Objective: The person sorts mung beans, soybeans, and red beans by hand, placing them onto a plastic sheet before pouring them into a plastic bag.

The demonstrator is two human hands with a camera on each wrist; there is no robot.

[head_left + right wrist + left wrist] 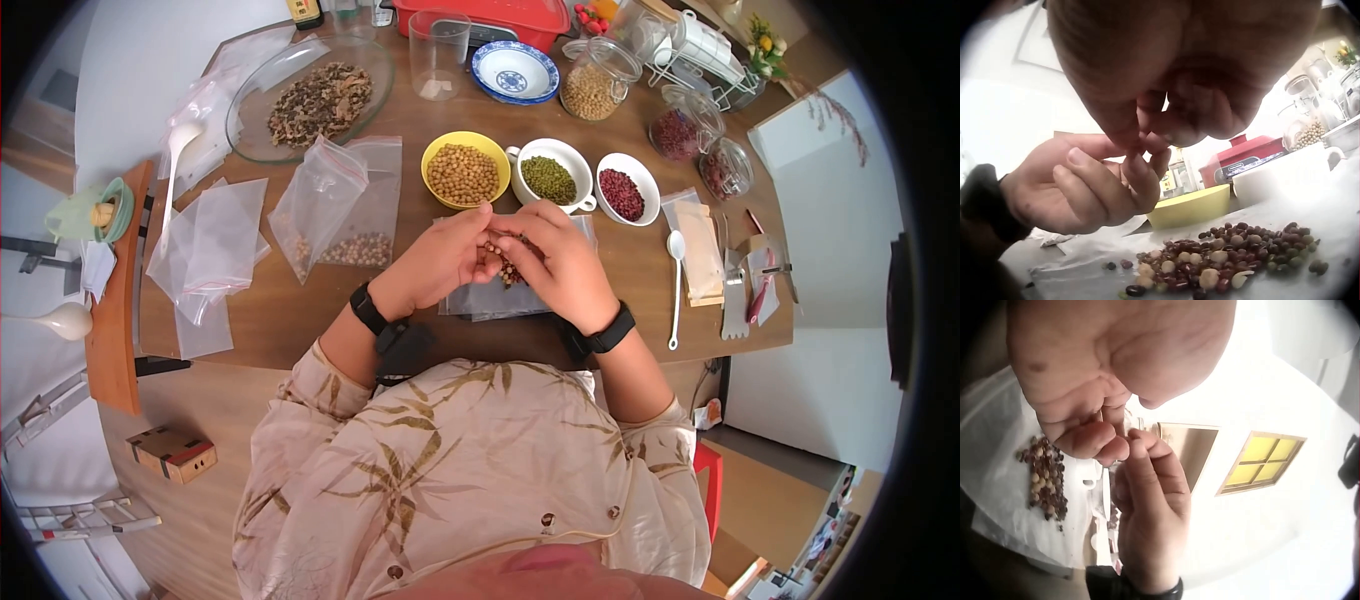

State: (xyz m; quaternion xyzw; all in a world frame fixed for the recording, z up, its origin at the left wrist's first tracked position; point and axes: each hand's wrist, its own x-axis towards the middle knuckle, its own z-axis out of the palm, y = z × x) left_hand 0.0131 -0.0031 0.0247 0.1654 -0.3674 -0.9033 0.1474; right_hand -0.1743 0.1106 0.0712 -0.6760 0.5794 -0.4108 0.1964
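Both hands meet over a pile of mixed beans [1229, 256], red, dark, green and pale, spread on a clear plastic bag [490, 300]. My left hand [440, 262] has loosely bent fingers, its fingertips against those of my right hand [560, 265]. In the left wrist view, the thumb and forefinger of the right hand [1154, 506] come together at the left fingertips. I cannot tell what, if anything, sits between them. From the head, the hands hide most of the pile. Just beyond stand a yellow bowl [452, 142] of chickpea-like beans and a white bowl [540, 148] of green beans.
Another white bowl [648, 200] holds red beans. Left lie zip bags [225, 235], a bag with beans [365, 215] and a glass plate [240, 120] of dried pieces. A white spoon [676, 290] lies right; jars [600, 80] and a blue-patterned bowl [545, 65] stand behind.
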